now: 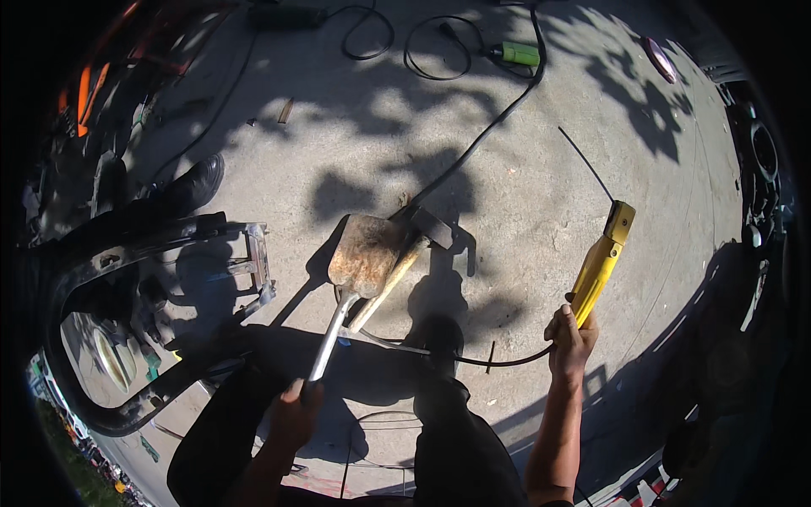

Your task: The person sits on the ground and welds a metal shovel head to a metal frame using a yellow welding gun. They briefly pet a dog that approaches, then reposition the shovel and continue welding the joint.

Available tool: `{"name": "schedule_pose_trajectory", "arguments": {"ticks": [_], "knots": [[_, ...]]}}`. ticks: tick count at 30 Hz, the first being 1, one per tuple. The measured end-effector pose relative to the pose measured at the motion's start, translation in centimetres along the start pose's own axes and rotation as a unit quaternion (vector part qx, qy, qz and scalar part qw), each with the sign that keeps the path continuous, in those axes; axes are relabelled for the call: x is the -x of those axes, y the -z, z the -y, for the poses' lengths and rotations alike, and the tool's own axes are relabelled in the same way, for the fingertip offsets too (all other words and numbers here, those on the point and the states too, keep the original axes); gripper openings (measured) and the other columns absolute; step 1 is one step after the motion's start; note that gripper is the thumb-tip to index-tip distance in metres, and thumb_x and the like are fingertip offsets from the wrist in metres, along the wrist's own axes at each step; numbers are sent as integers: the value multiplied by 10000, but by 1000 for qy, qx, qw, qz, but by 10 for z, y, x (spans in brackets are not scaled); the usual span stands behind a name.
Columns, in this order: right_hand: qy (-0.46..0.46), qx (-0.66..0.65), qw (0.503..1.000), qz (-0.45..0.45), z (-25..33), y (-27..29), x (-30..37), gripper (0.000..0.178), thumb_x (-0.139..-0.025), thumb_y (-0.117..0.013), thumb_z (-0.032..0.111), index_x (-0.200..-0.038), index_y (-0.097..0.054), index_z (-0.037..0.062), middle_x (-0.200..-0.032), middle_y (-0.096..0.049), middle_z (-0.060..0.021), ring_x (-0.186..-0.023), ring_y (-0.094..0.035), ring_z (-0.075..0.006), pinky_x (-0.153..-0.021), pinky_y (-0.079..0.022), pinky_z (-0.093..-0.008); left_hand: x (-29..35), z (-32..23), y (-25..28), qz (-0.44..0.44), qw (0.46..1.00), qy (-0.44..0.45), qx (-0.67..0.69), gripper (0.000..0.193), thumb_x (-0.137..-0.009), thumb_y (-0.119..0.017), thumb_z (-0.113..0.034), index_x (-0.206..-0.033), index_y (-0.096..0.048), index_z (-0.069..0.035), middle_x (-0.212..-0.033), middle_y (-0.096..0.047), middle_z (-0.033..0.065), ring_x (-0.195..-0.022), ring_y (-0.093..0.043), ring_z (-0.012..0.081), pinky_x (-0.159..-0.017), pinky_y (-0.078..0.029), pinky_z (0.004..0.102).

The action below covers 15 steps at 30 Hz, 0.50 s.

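Observation:
My left hand [291, 416] is closed round the lower end of a silver handle. At its upper end is a flat, rust-stained squarish blade, like a small shovel [365, 255]. My right hand [573, 340] grips a yellow welding electrode holder [596, 275], from whose jaw a thin dark electrode rod [585, 162] points up and to the left. A black cable runs from the holder's lower end toward the left. Beside and partly behind the shovel's blade lies a hammer [390, 284] with a pale wooden handle and a dark head.
A dark metal frame [63, 363] stands at the left, with a black shoe [203, 179] beyond it. A thick black cable [494, 122] crosses the concrete. Farther off lie a green power tool [517, 54] and a coiled cord [407, 55]. Dark metal parts line the right edge.

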State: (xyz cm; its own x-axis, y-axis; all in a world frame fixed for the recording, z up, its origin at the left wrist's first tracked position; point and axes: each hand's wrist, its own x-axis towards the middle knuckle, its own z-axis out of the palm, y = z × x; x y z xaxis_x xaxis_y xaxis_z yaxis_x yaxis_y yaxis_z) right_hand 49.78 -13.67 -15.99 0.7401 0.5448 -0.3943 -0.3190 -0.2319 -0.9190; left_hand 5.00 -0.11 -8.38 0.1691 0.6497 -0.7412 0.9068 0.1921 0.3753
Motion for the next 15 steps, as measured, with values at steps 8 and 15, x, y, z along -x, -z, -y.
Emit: {"name": "schedule_pose_trajectory", "arguments": {"ticks": [8,15], "knots": [[-51,28,998,-26,-23,14,32,137,-1028,-659,183,-1064,-596,67,-694,-522,21,-529,-489,-62,-469,-414,-228,19,1,-24,-78,990,-115,10,244,-953,-694,-217,-1093,-622,-30,-755,-634,183,-707,-672,401,-611,-527,454],[-35,-93,992,-76,22,-15,47,220,-1022,-670,269,-1113,-614,77,-690,-503,38,-551,-451,-53,-504,-379,-218,51,12,2,-60,985,-150,62,393,-989,-676,-268,-1269,-592,-5,-972,-718,219,-863,-718,411,-744,-577,443]]}}
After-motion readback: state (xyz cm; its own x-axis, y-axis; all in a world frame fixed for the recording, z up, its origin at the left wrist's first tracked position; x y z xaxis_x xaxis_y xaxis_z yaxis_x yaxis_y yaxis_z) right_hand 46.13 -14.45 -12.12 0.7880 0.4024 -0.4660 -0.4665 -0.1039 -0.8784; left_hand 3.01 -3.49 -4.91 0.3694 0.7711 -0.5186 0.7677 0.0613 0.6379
